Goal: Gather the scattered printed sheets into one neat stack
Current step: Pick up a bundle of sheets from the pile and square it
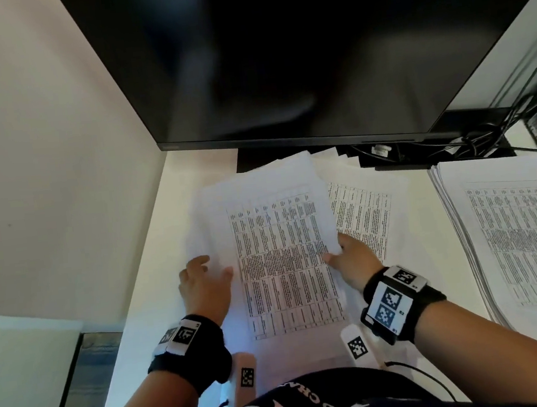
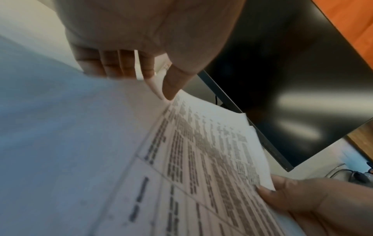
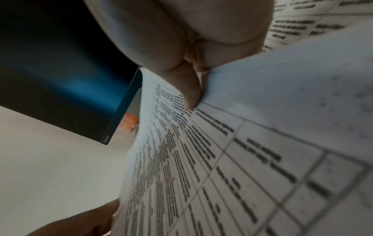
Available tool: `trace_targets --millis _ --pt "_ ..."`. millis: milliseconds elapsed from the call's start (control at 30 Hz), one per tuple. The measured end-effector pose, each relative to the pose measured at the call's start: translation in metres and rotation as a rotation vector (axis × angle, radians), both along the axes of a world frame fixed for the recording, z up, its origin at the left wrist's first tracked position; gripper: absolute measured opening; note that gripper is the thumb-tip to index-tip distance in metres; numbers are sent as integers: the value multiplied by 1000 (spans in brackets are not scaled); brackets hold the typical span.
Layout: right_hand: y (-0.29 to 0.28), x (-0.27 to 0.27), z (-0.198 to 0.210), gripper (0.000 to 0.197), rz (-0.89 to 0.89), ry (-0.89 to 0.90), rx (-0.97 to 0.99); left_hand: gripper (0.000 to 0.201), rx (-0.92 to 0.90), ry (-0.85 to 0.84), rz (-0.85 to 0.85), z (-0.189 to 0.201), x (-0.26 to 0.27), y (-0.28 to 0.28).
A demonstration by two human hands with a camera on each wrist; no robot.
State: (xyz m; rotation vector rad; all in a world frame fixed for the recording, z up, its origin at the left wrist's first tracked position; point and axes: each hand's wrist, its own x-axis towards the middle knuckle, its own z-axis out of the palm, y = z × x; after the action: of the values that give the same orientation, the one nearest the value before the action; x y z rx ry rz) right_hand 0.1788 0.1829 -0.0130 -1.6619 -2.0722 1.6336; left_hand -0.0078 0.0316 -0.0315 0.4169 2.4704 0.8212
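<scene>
A bundle of printed sheets (image 1: 282,251) with dense tables is held above the white desk (image 1: 152,248) in front of me. My left hand (image 1: 208,276) grips its left edge, thumb (image 2: 171,86) on top and fingers (image 2: 113,63) underneath. My right hand (image 1: 349,257) pinches the right edge, thumb (image 3: 189,92) pressed on the printed face. The sheets (image 2: 201,159) in the bundle are slightly fanned and uneven at the far end. More printed sheets (image 1: 364,216) lie on the desk under and right of the bundle.
A large dark monitor (image 1: 294,51) hangs over the far side of the desk, its base and cables (image 1: 453,144) behind the papers. A thick stack of printed pages (image 1: 522,236) sits at the right. The wall (image 1: 39,144) borders the desk on the left.
</scene>
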Motion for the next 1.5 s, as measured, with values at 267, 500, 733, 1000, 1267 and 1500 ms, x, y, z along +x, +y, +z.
trace_targets --millis 267,500,733,1000,1267,1500 --pt "7 13 58 23 -102 400 206 35 425 -65 -101 71 23 32" --pt "-4 11 107 37 -170 701 530 45 927 144 -182 134 57 49" --pt "-2 18 76 32 -171 563 392 44 848 57 -129 100 50 45" --pt "12 1 70 32 -232 542 361 24 779 -133 -59 84 42 59" --pt "35 14 55 15 -378 444 367 14 645 8 -42 83 20 55" --pt "60 69 0 64 -475 -213 137 21 605 -174 24 76 -8 14"
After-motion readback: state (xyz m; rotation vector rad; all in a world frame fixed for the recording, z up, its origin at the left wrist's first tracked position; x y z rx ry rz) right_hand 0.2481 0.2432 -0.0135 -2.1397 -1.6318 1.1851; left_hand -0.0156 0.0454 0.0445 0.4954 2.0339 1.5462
